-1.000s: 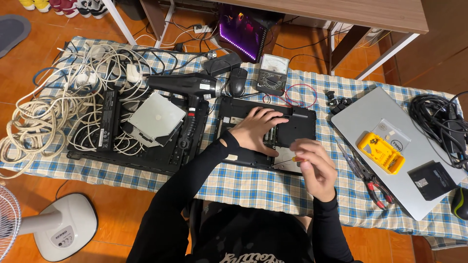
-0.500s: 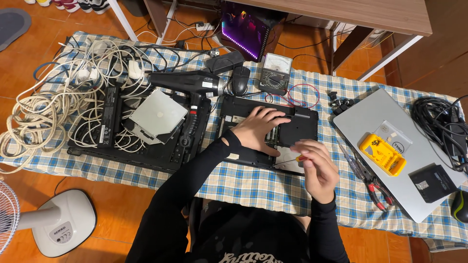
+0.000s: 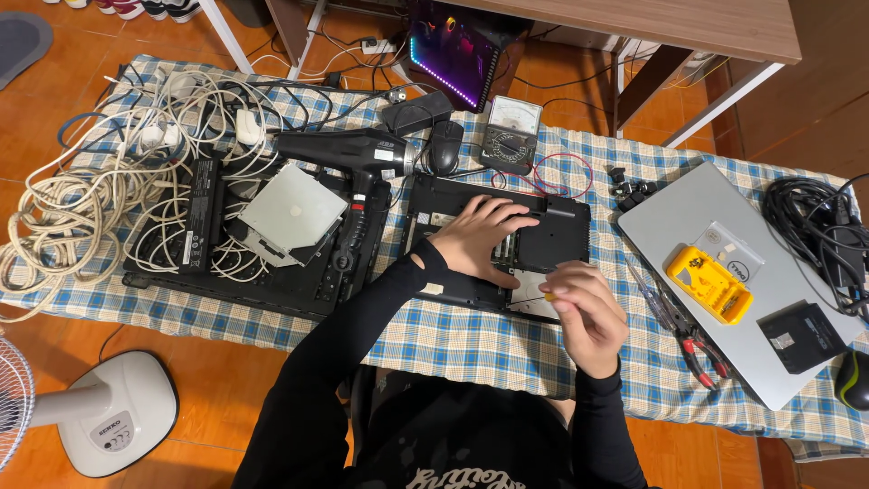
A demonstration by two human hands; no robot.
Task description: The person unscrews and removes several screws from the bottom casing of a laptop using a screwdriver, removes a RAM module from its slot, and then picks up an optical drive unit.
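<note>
A black laptop base (image 3: 561, 231) lies upside down on the checked cloth, its underside opened. My left hand (image 3: 484, 237) rests flat on it, fingers spread over the open bay. Just in front of the laptop, my right hand (image 3: 588, 312) is closed around a small screwdriver with a yellow tip, held at the laptop's near edge. Both arms wear black sleeves.
Left: a black hair dryer (image 3: 348, 154), a silver optical drive (image 3: 291, 213), a black battery (image 3: 199, 217) and tangled white cables (image 3: 81, 199). Behind: mouse (image 3: 444, 147), multimeter (image 3: 510, 136). Right: silver laptop (image 3: 715, 272) with yellow bit case (image 3: 708, 283), pliers (image 3: 692, 344), black cables (image 3: 819, 226). A fan base (image 3: 100, 412) stands on the floor.
My right hand has shifted slightly and lifted the screwdriver near the laptop's front edge. The left hand stays on the laptop. The camera view has drifted a little.
</note>
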